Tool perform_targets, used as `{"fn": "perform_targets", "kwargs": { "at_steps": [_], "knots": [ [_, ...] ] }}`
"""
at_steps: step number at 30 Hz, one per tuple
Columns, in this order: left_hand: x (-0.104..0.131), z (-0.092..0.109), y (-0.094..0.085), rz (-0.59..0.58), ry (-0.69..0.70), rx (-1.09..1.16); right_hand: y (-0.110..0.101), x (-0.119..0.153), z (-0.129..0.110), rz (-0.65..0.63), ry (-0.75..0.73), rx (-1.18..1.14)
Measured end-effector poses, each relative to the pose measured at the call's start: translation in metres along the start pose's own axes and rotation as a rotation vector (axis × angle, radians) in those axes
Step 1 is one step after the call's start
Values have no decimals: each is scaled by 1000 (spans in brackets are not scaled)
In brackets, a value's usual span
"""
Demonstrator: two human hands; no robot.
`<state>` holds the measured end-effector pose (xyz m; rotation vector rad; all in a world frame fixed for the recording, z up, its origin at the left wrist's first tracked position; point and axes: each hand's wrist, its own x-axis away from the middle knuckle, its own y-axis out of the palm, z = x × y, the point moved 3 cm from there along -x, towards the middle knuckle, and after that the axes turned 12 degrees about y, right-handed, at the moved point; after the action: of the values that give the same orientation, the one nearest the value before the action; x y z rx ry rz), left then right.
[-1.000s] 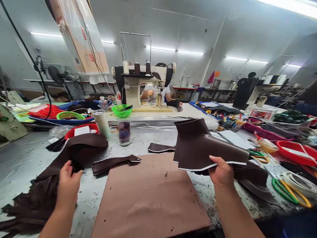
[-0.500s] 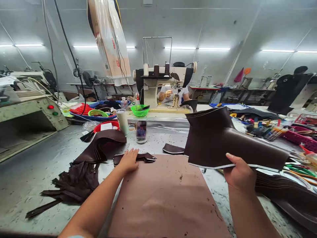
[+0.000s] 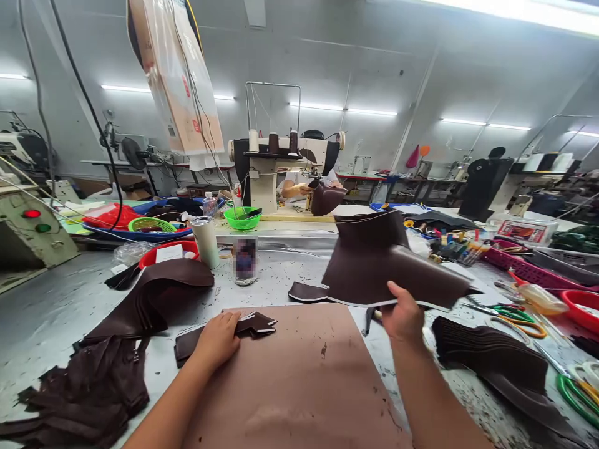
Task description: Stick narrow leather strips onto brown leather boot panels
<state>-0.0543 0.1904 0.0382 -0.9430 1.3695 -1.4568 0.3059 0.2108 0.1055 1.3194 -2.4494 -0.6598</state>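
My right hand (image 3: 403, 315) grips a dark brown leather piece (image 3: 369, 268) by its lower edge, thumb on the near face, fingers hidden behind. The piece is held up over the far right part of a pinkish-brown mat (image 3: 290, 374); a pale edge runs along its bottom. My left hand (image 3: 218, 340) lies over small dark leather pieces (image 3: 256, 323) at the mat's left edge, its fingers stretched across them. Another dark leather strip (image 3: 306, 291) with a pale edge lies beyond the mat.
Stacked leather panels (image 3: 154, 293) and a heap of dark strips (image 3: 88, 393) lie left. Right are another leather stack (image 3: 491, 355) and scissors (image 3: 519, 315). A tumbler (image 3: 204, 243) and a jar (image 3: 244, 265) stand ahead. Beyond, a person works at a sewing machine (image 3: 266, 181).
The view has swung right. My right hand still holds the large leather piece. The small pieces under my left hand now lie more slanted, their left end nearer me.
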Motion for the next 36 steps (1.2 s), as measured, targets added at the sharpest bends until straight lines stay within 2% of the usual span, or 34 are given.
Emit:
{"fn": "perform_targets", "kwargs": {
  "at_steps": [3,5,8,10,13,16,18,21,22,24,27,32,34,36],
  "knots": [
    [3,4,0,-5,15,-1,22,-1,65,-47,211,123],
    [6,6,1,-7,31,6,29,1,101,-80,302,195],
    [12,8,4,5,50,19,22,-1,126,-78,336,278],
    [14,8,6,27,50,24,8,-5,125,-37,305,330],
    [11,5,8,56,19,28,-15,-5,111,62,180,416],
    [4,3,8,67,-8,39,-21,3,93,101,-2,513],
    [0,4,6,53,3,54,-8,10,85,-35,-164,745],
    [0,11,2,5,51,79,24,16,94,-477,-333,1297],
    [2,15,1,-15,74,87,32,16,100,-597,-336,1419],
    [9,26,1,-58,129,103,41,10,109,-703,-286,1490],
    [23,52,3,-124,234,136,43,-3,115,-709,-215,1500],
    [41,107,15,-213,410,181,36,-26,115,-702,-123,1433],
    [42,120,18,-234,468,185,34,-30,116,-688,-132,1378],
    [41,123,18,-235,500,181,32,-33,116,-627,-185,1311]
  ]
}}
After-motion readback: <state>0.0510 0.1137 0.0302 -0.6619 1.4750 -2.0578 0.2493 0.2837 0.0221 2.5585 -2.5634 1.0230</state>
